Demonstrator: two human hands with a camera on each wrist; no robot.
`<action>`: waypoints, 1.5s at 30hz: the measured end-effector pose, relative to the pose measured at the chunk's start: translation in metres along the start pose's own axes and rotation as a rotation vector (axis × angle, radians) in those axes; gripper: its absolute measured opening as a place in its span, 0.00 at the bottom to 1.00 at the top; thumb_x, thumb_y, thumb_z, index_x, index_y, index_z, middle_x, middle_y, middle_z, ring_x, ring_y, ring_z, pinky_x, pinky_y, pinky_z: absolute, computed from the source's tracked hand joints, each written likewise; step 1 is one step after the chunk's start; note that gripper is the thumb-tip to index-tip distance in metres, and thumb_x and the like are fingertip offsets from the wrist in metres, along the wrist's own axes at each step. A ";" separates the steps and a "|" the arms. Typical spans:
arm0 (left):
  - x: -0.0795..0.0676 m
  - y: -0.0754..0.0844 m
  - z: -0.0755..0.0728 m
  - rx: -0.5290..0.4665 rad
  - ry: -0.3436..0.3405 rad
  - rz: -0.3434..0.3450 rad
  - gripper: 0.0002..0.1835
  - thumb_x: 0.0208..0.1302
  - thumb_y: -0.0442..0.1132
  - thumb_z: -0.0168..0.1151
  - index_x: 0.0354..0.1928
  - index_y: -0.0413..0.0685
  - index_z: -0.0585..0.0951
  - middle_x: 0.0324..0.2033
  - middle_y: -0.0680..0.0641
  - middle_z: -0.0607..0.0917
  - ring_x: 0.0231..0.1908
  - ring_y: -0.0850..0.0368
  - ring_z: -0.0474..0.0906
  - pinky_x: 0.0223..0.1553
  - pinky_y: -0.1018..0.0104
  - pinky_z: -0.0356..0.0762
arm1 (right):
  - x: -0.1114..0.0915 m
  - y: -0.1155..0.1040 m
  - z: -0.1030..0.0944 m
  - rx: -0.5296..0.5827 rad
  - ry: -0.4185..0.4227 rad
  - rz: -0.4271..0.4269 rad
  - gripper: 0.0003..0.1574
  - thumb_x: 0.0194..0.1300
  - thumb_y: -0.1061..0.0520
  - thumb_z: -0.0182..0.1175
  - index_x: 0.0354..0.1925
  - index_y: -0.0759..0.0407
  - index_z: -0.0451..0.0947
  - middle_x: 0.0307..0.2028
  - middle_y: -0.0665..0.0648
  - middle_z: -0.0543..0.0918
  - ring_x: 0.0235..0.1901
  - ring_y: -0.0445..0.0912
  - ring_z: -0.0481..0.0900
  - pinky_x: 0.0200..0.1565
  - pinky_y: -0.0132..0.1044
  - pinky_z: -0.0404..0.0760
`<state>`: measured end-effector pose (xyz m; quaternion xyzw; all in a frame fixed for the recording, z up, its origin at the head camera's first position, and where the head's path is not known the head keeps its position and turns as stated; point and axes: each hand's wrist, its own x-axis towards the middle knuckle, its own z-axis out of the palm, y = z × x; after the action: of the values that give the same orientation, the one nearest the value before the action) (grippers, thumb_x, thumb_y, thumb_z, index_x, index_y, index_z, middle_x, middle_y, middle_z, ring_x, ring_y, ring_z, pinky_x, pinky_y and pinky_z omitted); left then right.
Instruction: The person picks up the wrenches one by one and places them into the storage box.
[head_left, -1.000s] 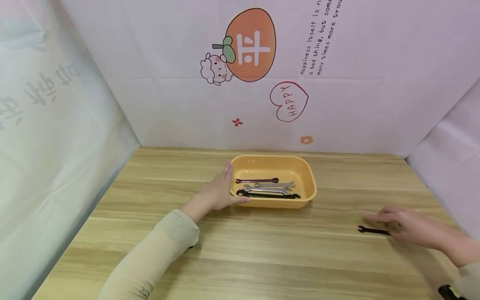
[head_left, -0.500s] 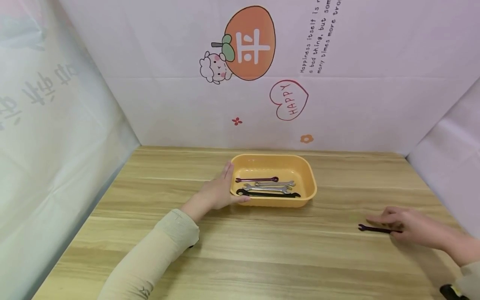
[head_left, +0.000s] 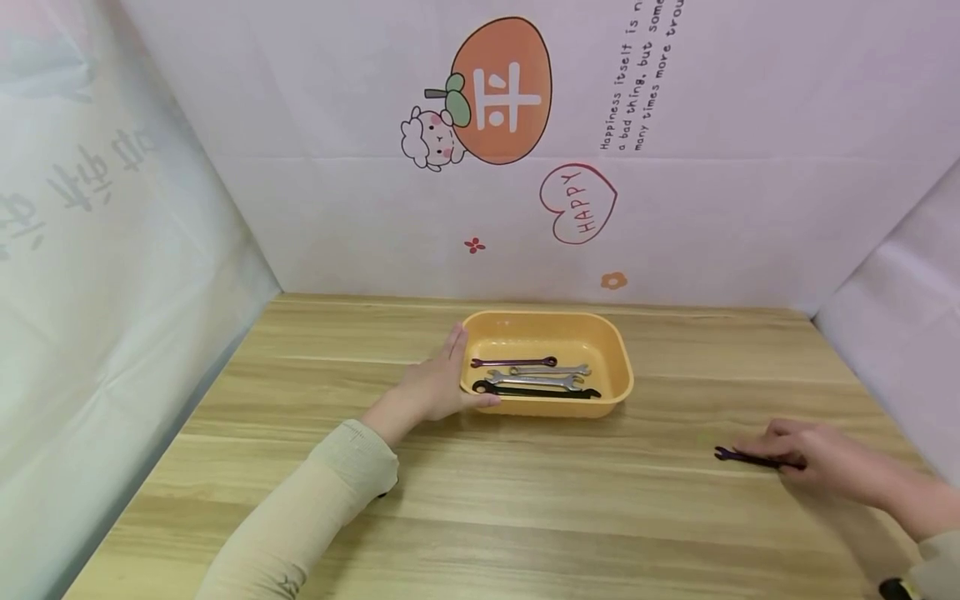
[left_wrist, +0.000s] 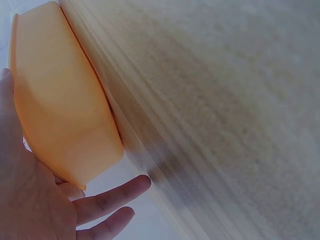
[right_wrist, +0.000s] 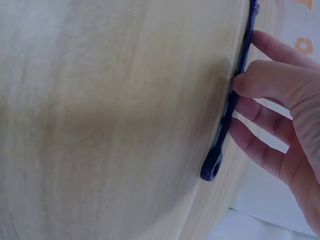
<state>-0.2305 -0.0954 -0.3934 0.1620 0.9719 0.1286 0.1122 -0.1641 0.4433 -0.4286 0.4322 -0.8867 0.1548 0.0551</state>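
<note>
My left hand point(head_left: 431, 385) grips the left end of a yellow plastic box point(head_left: 621, 367), thumb over its front rim and fingers along its side. Inside lie a purple wrench point(head_left: 513, 362), two silver wrenches point(head_left: 534, 381) and a black wrench point(head_left: 540, 391). Far to the right, my right hand point(head_left: 825, 457) pinches a dark purple combination wrench point(head_left: 750, 458) between thumb and fingers. The right wrist view shows its ring end point(right_wrist: 212, 165) pointing down past the fingers, very close to the tabletop; whether it touches cannot be told.
The wooden tabletop point(head_left: 525, 500) runs back to a printed white cloth wall point(head_left: 360, 225). More white cloth hangs at the left point(head_left: 150, 275) and right sides. A small dark thing, mostly hidden, shows beside the left sleeve point(head_left: 352, 462).
My right fingers have come down and closed on the wrench, which has tilted slightly. My left hand and the box have stayed in place.
</note>
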 end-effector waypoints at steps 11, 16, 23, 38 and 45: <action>0.001 -0.001 0.002 -0.012 -0.003 -0.003 0.71 0.55 0.82 0.56 0.82 0.45 0.34 0.81 0.45 0.35 0.59 0.40 0.79 0.23 0.63 0.74 | -0.001 0.000 0.006 -0.053 0.060 -0.010 0.57 0.34 0.78 0.71 0.61 0.38 0.84 0.35 0.39 0.76 0.29 0.27 0.65 0.26 0.22 0.61; 0.001 -0.001 0.002 -0.005 -0.002 -0.002 0.71 0.55 0.82 0.56 0.82 0.45 0.34 0.81 0.45 0.35 0.61 0.40 0.78 0.25 0.64 0.75 | -0.001 0.002 0.007 -0.055 0.055 -0.005 0.54 0.34 0.78 0.71 0.60 0.40 0.85 0.35 0.40 0.77 0.30 0.27 0.66 0.26 0.22 0.62; 0.000 0.000 0.001 -0.010 -0.005 -0.002 0.71 0.55 0.82 0.56 0.82 0.45 0.34 0.81 0.45 0.35 0.60 0.40 0.78 0.24 0.63 0.75 | 0.003 0.002 0.006 -0.059 0.053 0.002 0.56 0.34 0.79 0.70 0.61 0.40 0.85 0.35 0.40 0.76 0.30 0.27 0.65 0.26 0.24 0.63; 0.000 0.000 0.000 -0.001 -0.001 0.001 0.70 0.55 0.83 0.55 0.82 0.45 0.34 0.81 0.46 0.34 0.59 0.41 0.79 0.25 0.63 0.75 | 0.014 0.001 -0.001 -0.066 0.066 0.027 0.59 0.30 0.77 0.69 0.61 0.36 0.84 0.34 0.40 0.76 0.30 0.28 0.65 0.25 0.27 0.65; 0.000 0.000 0.000 -0.002 0.001 0.001 0.70 0.56 0.82 0.55 0.82 0.45 0.34 0.81 0.46 0.35 0.58 0.41 0.80 0.24 0.63 0.74 | 0.022 0.000 -0.008 -0.020 0.055 0.019 0.61 0.32 0.79 0.69 0.62 0.34 0.83 0.31 0.41 0.74 0.27 0.27 0.61 0.22 0.27 0.63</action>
<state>-0.2306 -0.0950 -0.3936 0.1624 0.9718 0.1298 0.1116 -0.1780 0.4295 -0.4163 0.4186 -0.8904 0.1585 0.0824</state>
